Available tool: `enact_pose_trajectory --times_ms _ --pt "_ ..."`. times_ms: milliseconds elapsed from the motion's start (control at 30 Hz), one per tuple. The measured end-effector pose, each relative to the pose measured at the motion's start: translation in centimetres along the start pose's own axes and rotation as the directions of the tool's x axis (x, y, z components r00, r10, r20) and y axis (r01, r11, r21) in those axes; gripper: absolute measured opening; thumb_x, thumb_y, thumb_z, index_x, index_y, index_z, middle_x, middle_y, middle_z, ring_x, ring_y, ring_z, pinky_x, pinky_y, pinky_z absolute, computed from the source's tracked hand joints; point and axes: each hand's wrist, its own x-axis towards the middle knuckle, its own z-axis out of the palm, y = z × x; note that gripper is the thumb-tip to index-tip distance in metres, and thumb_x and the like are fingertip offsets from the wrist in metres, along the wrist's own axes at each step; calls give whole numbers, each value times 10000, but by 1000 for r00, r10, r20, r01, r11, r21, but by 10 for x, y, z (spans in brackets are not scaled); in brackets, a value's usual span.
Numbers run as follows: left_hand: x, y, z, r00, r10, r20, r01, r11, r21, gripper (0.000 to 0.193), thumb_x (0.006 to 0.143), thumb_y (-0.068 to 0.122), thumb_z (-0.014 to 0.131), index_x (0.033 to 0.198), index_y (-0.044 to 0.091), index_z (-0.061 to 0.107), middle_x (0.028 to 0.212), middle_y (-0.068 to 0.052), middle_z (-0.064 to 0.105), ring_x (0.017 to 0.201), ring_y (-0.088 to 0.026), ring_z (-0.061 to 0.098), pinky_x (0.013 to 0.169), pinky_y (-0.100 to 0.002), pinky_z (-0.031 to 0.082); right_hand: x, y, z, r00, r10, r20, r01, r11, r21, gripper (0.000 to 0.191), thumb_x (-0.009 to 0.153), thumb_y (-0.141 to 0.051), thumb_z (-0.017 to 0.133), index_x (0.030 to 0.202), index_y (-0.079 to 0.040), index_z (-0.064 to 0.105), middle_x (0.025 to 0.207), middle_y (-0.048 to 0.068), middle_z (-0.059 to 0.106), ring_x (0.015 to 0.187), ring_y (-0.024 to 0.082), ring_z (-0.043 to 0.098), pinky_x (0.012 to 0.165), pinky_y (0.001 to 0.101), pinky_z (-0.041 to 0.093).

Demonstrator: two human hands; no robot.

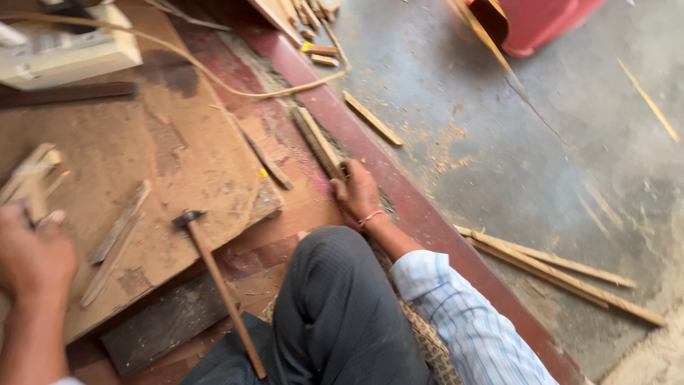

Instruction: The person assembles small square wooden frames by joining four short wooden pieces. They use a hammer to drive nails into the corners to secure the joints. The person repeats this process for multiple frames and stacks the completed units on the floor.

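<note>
Now the right hand [356, 191] grips a wooden strip [318, 142] pointing up-left away from the person; left hand [32, 257] curls around small wood pieces [28, 178].

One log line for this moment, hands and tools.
left hand: gripping wood pieces | right hand: on wooden strip | hammer: lying untouched on board

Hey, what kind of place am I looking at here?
Probably a small floor-level woodworking shop. A hammer lies on a worn board, thin wood strips are scattered on the concrete floor, and sawdust is spread around. The right hand rests on one strip.
</note>
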Motion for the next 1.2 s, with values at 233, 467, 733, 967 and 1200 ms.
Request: enact_pose_trajectory --times_ms 233,467,733,967,1200 --pt "-107 3 5 991 -100 92 136 779 -613 173 1136 -9 657 1114 -97 509 945 -229 678 816 -252 684 720 -326 551 18 60 -28 996 -34 -81 43 993 114 241 826 -240 824 979 -75 740 1080 131 708 931 295 671 789 382 559" --pt "-177 12 62 869 -414 271 473 534 -701 216 1074 49 627 1161 -48 454 1023 -285 662 862 -315 702 716 -406 577 116 177 -77 971 235 -46 -239 940 -244 423 825 -316 836 1127 -50 709 1158 181 664 1087 360 610 902 454 495" --pt "-220 18 49 797 -427 427 586 377 -717 311 1004 115 593 1215 8 391 1113 -349 643 915 -388 723 712 -497 607 139 177 -50 923 384 -32 -385 913 -139 219 874 -248 781 1045 -112 773 1029 120 719 930 283 668 856 416 528" --pt "-229 13 16 782 -342 521 596 169 -785 332 1009 181 575 1311 93 469 1164 -339 683 814 -405 729 514 -482 596 96 155 -91 895 207 -394 -156 975 158 131 1011 -164 669 1044 -105 782 809 19 681 669 115 538 548 274 422" --pt "-250 47 -21 922 -198 333 351 62 -934 281 940 -55 650 1211 -62 578 1124 -275 700 826 -297 716 692 -377 604 24 -14 -190 876 -171 -450 362 850 383 115 1068 -115 708 1089 -13 758 815 25 666 700 76 565 601 239 426"
